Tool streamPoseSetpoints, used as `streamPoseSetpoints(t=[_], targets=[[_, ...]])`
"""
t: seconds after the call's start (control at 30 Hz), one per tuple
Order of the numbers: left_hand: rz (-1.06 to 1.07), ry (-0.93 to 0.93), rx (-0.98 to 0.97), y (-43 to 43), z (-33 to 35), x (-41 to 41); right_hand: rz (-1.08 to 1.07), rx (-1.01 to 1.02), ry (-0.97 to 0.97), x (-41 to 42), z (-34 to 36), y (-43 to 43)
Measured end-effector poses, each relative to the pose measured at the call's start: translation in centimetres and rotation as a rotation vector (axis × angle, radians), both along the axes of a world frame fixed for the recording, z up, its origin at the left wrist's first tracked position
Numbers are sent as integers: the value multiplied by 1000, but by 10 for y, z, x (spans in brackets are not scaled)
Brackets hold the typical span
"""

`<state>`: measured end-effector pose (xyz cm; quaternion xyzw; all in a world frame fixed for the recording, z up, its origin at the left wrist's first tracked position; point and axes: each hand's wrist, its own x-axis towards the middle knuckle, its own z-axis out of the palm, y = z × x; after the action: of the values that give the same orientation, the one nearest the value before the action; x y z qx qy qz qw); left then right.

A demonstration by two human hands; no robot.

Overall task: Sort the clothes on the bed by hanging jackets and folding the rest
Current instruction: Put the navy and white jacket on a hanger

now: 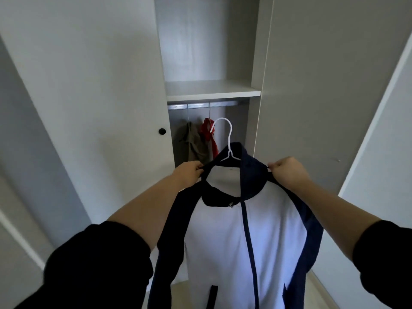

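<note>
At the shoulders, the left hand [189, 172] and right hand [287, 172] each pinch the navy-and-white jacket [245, 230], held up on its hanger [229, 139] before the wardrobe [211, 90]. Best to keep both shoulders level, raise the hook over the rail [200, 105] and seat it beside the red garment [209, 134].

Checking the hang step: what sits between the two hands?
In the head view, the navy-collared jacket and its white hanger span the gap between left hand and right hand.
</note>
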<state>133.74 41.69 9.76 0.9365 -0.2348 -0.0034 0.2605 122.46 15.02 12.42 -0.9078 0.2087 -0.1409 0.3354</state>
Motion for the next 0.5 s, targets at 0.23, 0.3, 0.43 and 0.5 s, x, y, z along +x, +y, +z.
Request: streamPoseSetpoints(t=[0.23, 0.3, 0.43, 0.5], targets=[[64, -26, 287, 6, -37, 54, -58, 160, 128, 66, -22, 2], [151, -82, 295, 8, -44, 72, -12, 191, 160, 86, -31, 1], [391, -171, 90, -1, -38, 110, 65, 384, 216, 129, -40, 8], [633, -122, -168, 0, -28, 131, 73, 494, 204, 149, -40, 13]])
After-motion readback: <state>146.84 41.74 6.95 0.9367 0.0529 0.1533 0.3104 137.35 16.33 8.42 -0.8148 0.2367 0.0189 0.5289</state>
